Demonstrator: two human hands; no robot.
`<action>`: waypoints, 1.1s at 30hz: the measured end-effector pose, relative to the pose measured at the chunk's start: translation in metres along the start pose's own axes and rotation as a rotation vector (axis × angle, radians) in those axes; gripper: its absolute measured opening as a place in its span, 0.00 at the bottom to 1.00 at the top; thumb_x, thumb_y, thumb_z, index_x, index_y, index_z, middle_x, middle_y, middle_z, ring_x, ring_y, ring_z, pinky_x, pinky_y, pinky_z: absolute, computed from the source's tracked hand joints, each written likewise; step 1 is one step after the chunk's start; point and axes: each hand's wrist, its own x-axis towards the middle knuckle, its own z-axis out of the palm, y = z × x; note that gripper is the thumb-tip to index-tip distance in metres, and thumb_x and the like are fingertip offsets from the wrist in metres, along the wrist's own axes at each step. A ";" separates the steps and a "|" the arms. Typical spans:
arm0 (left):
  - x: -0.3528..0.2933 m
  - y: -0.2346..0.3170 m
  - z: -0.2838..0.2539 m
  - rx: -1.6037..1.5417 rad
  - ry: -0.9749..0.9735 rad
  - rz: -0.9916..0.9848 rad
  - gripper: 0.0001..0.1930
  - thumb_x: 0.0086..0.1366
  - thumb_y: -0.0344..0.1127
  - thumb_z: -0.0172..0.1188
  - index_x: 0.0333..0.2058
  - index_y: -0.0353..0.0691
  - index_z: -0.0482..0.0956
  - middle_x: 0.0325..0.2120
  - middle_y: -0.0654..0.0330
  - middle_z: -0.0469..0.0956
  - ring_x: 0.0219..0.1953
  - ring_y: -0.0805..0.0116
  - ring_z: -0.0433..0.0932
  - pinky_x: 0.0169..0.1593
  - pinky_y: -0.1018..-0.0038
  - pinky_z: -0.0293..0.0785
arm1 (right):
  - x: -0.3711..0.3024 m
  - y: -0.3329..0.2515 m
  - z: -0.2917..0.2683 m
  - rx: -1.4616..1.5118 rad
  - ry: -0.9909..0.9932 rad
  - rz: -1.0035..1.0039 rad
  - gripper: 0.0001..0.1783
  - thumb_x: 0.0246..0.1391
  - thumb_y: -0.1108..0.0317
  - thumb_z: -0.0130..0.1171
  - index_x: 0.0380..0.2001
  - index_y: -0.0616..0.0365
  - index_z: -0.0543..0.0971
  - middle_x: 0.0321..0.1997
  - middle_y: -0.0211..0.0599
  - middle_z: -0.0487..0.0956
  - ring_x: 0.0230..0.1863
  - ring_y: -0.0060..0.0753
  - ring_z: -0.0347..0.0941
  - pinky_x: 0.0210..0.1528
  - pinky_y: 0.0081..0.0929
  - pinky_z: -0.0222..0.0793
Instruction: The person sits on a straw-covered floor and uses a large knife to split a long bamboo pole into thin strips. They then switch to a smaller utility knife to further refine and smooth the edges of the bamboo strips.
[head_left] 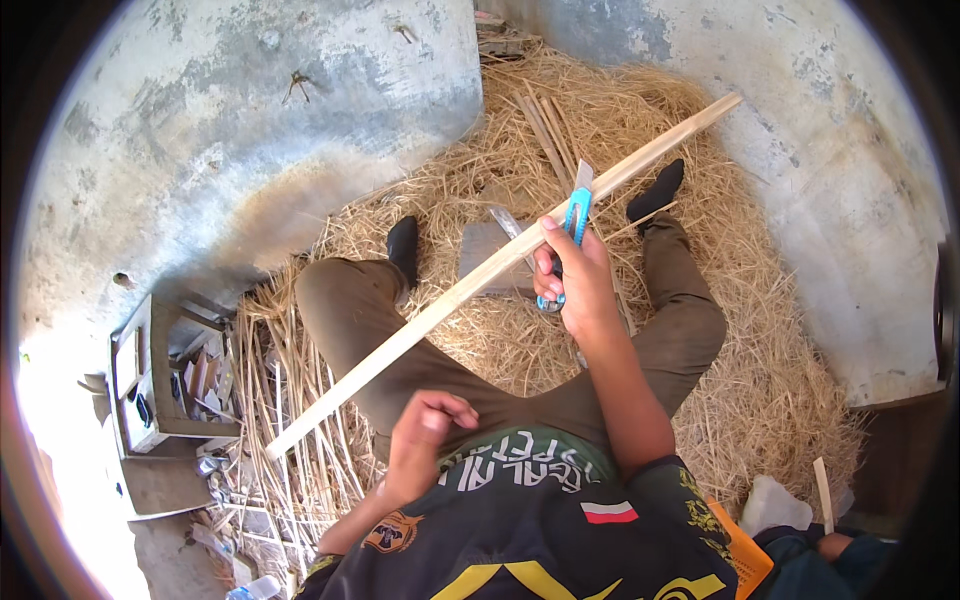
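Note:
A long, pale, flat wooden strip (430,318) slants across my lap from lower left to upper right. My right hand (578,275) is closed round a blue utility knife (577,212) with its blade out and pointing away from me. The thumb of that hand lies against the strip, and the knife crosses over it. Near my waist, my left hand (418,440) is apart from the strip, its fingers curled in and slightly blurred, with nothing visible in them. Beyond the strip, between my legs, is a grey-brown wooden block (480,255), partly hidden by strip and hand.
Straw or fine shavings (750,300) cover the floor around my legs. Several thin sticks (545,135) lie farther off. At left stands a worn open box (165,390) with scraps. Weathered walls enclose the spot. At lower right, another person's hand (833,545) is beside an upright stick.

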 end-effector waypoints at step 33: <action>0.144 -0.065 0.022 0.341 -0.085 -0.252 0.12 0.75 0.42 0.59 0.42 0.38 0.77 0.19 0.71 0.71 0.17 0.83 0.65 0.19 0.79 0.61 | 0.025 0.087 -0.079 -1.647 0.239 -0.510 0.18 0.60 0.52 0.63 0.24 0.53 0.82 0.20 0.46 0.80 0.23 0.55 0.79 0.28 0.48 0.74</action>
